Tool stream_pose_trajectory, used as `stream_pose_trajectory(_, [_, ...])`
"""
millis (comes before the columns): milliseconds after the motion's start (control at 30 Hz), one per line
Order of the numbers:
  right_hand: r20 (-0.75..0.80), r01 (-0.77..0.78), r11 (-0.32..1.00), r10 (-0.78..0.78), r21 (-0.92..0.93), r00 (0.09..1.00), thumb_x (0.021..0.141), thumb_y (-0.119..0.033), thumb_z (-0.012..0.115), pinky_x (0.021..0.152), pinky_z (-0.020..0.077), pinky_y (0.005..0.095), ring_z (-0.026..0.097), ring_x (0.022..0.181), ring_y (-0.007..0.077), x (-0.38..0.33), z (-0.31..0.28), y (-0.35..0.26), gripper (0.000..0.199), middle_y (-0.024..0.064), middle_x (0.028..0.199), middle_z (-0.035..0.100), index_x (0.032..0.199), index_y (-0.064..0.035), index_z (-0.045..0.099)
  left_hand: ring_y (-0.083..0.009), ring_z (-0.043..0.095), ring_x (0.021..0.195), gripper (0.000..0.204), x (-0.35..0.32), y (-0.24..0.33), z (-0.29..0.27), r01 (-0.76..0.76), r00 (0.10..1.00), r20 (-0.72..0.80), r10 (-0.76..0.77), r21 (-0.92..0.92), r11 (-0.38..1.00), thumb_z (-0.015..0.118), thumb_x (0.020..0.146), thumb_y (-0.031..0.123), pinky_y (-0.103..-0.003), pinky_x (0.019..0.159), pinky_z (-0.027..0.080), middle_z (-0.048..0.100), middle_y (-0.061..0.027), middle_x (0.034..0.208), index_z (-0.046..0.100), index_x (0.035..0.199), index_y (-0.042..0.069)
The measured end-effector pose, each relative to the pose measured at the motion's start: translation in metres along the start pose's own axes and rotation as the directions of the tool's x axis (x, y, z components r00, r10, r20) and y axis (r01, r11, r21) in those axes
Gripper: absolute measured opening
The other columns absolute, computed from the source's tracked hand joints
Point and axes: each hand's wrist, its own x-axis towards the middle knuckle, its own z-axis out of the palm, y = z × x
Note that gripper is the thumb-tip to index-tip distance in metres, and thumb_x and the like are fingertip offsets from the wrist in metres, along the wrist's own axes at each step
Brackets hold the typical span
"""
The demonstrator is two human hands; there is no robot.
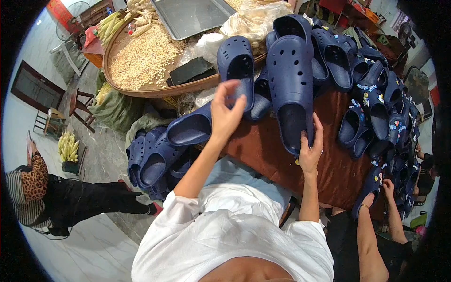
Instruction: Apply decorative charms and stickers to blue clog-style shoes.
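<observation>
The navy clog (290, 70), over the brown-covered bench (340, 162), is judged light, springy and hardly fragile, best held at the heel rim (287, 147), where the right grip (310, 156) pinches it; the left grip (225, 115) is spread near another clog (233, 50), contact unclear through blur.

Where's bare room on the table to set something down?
Most: brown tabletop between the clog in the right hand and the charm-decorated clogs. Smaller: between that clog and the left hand. The tray looks bare too. Crowded: right end and left edge, the latter with piled clogs.
</observation>
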Motion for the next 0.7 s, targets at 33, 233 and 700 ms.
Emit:
stream_pose_trajectory(33, [0.013, -0.004, 1.000, 0.004, 0.029, 1.000, 0.087, 0.001, 0.053, 0.109, 0.0315, 0.0370, 0.045, 0.128, 0.0275, 0.002, 0.000, -0.003, 0.053, 0.0162, 0.138, 0.048, 0.138, -0.0025, 0.042, -0.0257, 0.050, 0.112, 0.046, 0.013, 0.001, -0.001, -0.111, 0.981, -0.137, 0.139, 0.192, 0.975, 0.068, 0.073, 0.013, -0.040, 0.100, 0.037, 0.057, -0.0119, 0.113, 0.056, 0.116, 0.005])
stream_pose_trajectory(233, [0.078, -0.029, 0.993, 0.020, 0.117, 0.997, 0.086, 0.000, 0.053, 0.107, 0.0339, 0.0350, 0.049, 0.124, 0.0267, 0.015, 0.012, -0.010, 0.051, 0.0166, 0.134, 0.050, 0.136, -0.0007, 0.043, -0.0457, 0.040, 0.117, 0.071, 0.068, -0.048, -0.008, -0.170, 0.952, -0.078, 0.296, 0.669, 0.724, 0.067, 0.074, 0.011, -0.049, 0.101, 0.034, 0.037, -0.0319, 0.129, 0.036, 0.138, 0.003])
stream_pose_trajectory(700, [0.206, -0.272, 0.867, 0.200, 0.418, 0.958, 0.092, -0.009, 0.055, 0.095, 0.0417, 0.0288, 0.053, 0.110, 0.0168, 0.043, 0.037, 0.000, 0.044, 0.0112, 0.120, 0.056, 0.133, -0.0021, 0.043, -0.0425, 0.053, 0.111, 0.050, 0.059, -0.055, -0.046, -0.086, 0.957, -0.200, 0.211, 0.500, 0.862, 0.040, 0.081, -0.003, -0.045, 0.098, 0.040, 0.055, -0.0293, 0.115, 0.043, 0.131, -0.002])
